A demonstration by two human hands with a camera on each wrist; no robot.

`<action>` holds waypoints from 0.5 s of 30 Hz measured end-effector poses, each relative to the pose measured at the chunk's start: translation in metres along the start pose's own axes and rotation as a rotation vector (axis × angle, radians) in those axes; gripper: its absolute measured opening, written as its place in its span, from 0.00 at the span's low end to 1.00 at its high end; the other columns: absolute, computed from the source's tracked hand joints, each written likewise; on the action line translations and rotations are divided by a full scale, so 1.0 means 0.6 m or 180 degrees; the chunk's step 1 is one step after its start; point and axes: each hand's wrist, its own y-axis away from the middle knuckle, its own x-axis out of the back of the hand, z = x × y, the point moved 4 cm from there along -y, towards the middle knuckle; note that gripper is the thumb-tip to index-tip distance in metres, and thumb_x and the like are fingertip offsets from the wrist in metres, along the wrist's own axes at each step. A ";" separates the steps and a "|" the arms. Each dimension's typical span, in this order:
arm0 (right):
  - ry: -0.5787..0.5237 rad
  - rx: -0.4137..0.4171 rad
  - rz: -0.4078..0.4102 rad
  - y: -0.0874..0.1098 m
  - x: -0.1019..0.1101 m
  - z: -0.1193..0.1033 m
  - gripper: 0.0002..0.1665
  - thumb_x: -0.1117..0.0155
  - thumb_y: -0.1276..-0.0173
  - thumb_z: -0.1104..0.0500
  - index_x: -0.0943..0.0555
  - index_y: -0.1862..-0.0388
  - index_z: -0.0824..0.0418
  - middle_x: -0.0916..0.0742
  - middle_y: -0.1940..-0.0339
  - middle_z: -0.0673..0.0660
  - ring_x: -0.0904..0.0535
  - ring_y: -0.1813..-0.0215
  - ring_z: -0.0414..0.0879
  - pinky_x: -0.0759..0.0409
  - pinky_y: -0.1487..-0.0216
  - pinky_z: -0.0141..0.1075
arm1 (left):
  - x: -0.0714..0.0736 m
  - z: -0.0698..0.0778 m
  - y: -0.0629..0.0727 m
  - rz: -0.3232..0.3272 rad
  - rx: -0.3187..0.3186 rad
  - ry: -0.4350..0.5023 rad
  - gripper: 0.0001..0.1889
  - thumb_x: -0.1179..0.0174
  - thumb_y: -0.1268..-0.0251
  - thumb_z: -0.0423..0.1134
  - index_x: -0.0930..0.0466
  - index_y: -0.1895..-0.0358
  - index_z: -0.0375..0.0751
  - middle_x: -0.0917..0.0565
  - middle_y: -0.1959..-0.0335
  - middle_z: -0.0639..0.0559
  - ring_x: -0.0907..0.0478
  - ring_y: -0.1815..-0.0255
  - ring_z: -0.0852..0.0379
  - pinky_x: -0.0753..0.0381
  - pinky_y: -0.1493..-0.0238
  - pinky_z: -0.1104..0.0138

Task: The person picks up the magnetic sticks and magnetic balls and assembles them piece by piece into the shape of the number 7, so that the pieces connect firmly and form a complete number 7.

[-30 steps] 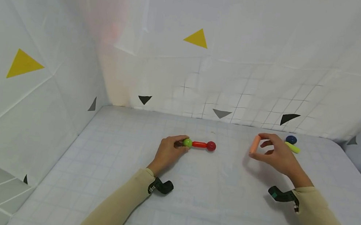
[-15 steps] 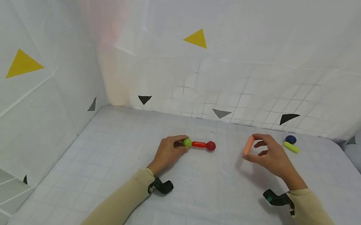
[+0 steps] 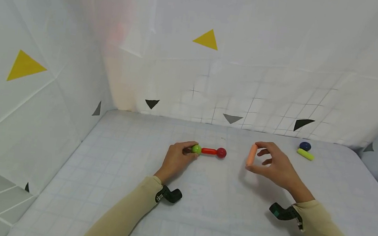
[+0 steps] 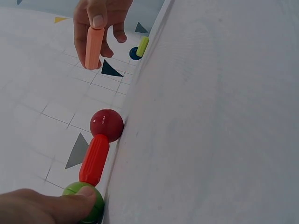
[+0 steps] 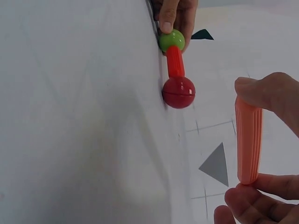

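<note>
My left hand [image 3: 175, 161] pinches a green ball [image 3: 196, 149] between thumb and fingers on the table. A ribbed red rod [image 3: 209, 151] runs from that ball to a dark red ball [image 3: 221, 153], the three joined in a row. To the right, my right hand [image 3: 275, 166] holds an orange ribbed rod [image 3: 251, 155] by its two ends, thumb on one and fingertip on the other. In the right wrist view the orange rod [image 5: 249, 142] is apart from the dark red ball [image 5: 179, 92]. Most of the left palm is hidden in the left wrist view.
A dark blue ball [image 3: 305, 146] and a yellow-green rod [image 3: 305, 154] lie close together at the back right of the white table [image 3: 209, 220]. White sheeting with triangle marks forms the back wall [image 3: 269, 45] and the side walls.
My right hand has moved left with the orange rod, nearer to the dark red ball. The left hand and the joined pieces have stayed in place.
</note>
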 end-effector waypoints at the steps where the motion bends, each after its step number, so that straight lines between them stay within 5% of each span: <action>1: -0.0014 0.0013 -0.0010 0.000 -0.002 -0.002 0.50 0.15 0.42 0.46 0.30 0.29 0.66 0.23 0.36 0.62 0.24 0.43 0.56 0.17 0.49 0.54 | 0.000 0.001 0.000 0.0002 -0.0010 -0.0005 0.22 0.28 0.33 0.35 0.15 0.36 0.46 0.12 0.51 0.52 0.19 0.54 0.58 0.19 0.51 0.62; 15: -0.0204 0.0169 -0.0087 0.003 -0.046 -0.026 0.49 0.13 0.45 0.50 0.27 0.31 0.65 0.21 0.38 0.59 0.23 0.42 0.60 0.16 0.51 0.53 | 0.000 0.000 0.000 0.0009 -0.0039 0.0018 0.22 0.28 0.33 0.35 0.15 0.36 0.45 0.12 0.49 0.52 0.18 0.53 0.58 0.19 0.50 0.62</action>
